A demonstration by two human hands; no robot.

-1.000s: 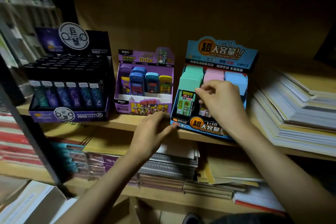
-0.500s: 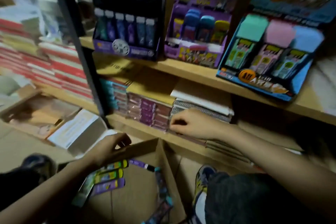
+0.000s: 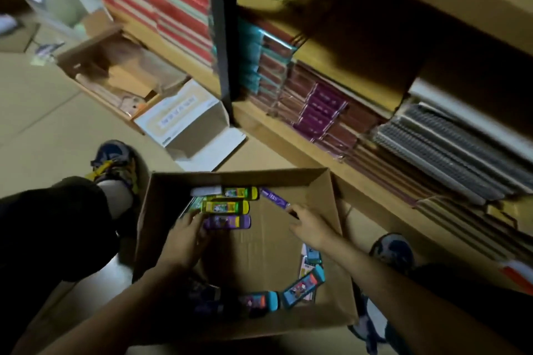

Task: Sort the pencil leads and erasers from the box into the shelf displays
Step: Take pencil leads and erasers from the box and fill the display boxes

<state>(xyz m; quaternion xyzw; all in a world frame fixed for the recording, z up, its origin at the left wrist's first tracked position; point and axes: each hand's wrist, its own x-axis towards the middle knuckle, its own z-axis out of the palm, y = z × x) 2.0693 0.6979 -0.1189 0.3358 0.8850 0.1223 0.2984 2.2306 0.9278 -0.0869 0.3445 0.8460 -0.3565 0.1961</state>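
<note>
Head view, looking down into one open cardboard box (image 3: 326, 204) on the floor before the shelf (image 3: 288, 135). Counted inside, far-left corner: two yellow cases (image 3: 225, 206) with green printed labels, stacked one behind the other, and one purple case (image 3: 226, 222) just nearer, all three lying flat and side by side; one pale flat piece (image 3: 206, 191) against the far wall, type not discernible. One thin purple tube (image 3: 275, 199) lying diagonally near the far wall. Near-right corner: two blue cases (image 3: 302, 287) with cartoon labels and orange-red ends, nearly end to end, plus one more blue item (image 3: 313, 256) beside the right wall, partly hidden. Further dark items at the near wall, too dim to count. Left hand (image 3: 187, 236) low in the box, fingers curled against the left end of the purple case; firm grasp or mere touch cannot be told. Right hand (image 3: 310, 225) reaching to the near end of the tube, fingertips at its dark tip; pinched or only touched cannot be told. Outside the box: one white carton (image 3: 187, 118), open, on the floor to the left; one shallow brown tray (image 3: 121, 78) behind it. Two shoes (image 3: 115, 161) visible, one either side of the box. Shelf stocked with stacked notebooks (image 3: 317, 106), red, teal, purple and spiral-bound; counts not legible through blur.
</note>
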